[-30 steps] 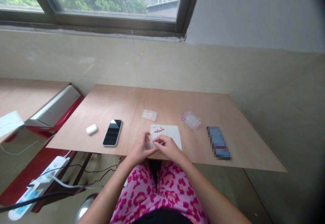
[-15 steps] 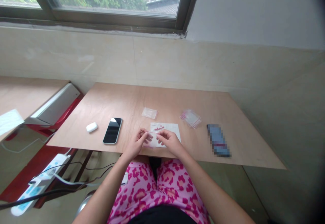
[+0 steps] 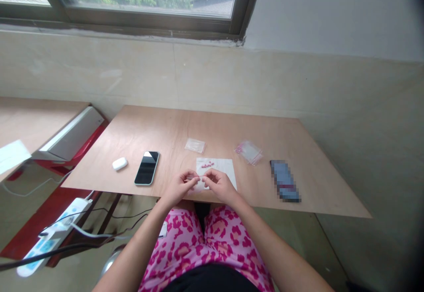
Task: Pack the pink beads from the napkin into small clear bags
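Note:
A thin pinkish-red string (image 3: 200, 176) runs between my two hands, close above the near part of a white sheet (image 3: 228, 166). My left hand (image 3: 183, 187) pinches one end of it with thumb and forefinger. The other end is pinched by my right hand (image 3: 220, 185), whose fingertips are nearly touching the left ones. Several small dark-pink pieces, like beads (image 3: 207, 164), lie in a loose row on the sheet just beyond my fingers. Whether any piece is on the string is too small to tell.
Beyond the sheet lie a small clear bag (image 3: 195, 145) and a pile of clear bags (image 3: 249, 152). A phone (image 3: 147, 168) and a white earbud case (image 3: 119, 164) are on the left, a pixelated dark object (image 3: 285, 181) on the right. A power strip (image 3: 54, 234) hangs low left.
My hands have drawn closer together, so the stretch of string showing between them is shorter. The things on the table have stayed put; the view has tilted slightly.

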A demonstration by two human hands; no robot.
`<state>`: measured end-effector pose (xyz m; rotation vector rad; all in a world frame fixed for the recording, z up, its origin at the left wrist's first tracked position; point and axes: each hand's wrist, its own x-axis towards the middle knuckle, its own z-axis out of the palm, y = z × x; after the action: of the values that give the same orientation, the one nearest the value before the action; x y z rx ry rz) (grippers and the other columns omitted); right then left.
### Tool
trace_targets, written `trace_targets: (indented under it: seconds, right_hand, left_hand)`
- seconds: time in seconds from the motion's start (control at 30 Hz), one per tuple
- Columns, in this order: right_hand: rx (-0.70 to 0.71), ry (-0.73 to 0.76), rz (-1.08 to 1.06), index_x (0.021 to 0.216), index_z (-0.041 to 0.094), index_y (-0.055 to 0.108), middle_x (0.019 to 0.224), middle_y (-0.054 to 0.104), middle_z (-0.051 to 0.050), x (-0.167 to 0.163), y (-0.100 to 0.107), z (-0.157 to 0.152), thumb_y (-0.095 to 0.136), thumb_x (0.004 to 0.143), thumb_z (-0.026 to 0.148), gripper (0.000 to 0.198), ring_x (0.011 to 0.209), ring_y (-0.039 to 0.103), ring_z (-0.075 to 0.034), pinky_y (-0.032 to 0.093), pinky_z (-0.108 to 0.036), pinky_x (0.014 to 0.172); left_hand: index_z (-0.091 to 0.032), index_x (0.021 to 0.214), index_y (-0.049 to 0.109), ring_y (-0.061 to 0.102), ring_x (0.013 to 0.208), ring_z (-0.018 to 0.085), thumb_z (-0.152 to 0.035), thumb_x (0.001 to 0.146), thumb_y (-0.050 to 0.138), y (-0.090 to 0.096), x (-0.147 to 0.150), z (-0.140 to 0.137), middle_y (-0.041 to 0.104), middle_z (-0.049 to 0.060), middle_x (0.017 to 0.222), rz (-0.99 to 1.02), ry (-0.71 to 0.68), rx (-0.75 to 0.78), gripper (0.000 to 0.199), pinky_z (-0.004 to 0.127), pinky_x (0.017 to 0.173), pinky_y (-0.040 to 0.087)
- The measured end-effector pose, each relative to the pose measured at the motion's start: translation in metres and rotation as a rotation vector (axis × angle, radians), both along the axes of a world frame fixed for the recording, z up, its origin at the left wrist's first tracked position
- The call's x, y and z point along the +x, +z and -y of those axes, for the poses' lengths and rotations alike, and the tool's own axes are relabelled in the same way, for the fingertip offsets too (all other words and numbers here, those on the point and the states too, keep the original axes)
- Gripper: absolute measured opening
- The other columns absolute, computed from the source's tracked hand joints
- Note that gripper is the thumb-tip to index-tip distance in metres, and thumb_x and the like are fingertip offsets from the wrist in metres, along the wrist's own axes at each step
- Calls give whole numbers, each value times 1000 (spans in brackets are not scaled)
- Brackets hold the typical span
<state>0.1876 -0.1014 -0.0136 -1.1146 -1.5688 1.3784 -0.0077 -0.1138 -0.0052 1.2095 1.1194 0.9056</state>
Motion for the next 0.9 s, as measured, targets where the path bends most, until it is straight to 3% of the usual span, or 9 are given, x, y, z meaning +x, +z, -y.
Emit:
trace_targets:
  seconds: [0.43,0.9]
  right_hand:
    - [100,56,138,84,18,68,75,65,-1,-2,3,2,62,93,32,18,66,58,-14,44,-23,60]
    - [112,45,140,83,18,69,76,68,-1,2,12,0,63,93,34,20,66,60,-14,45,-23,61]
  left_hand:
    - [-16,90,70,64,77,18,-46,89,69,1,-2,2,70,4,83,-167,-38,128,30,27,71,48]
    - [-17,92,75,66,77,20,-47,89,69,1,-9,-3,73,6,84,-250,-74,138,31,28,70,49]
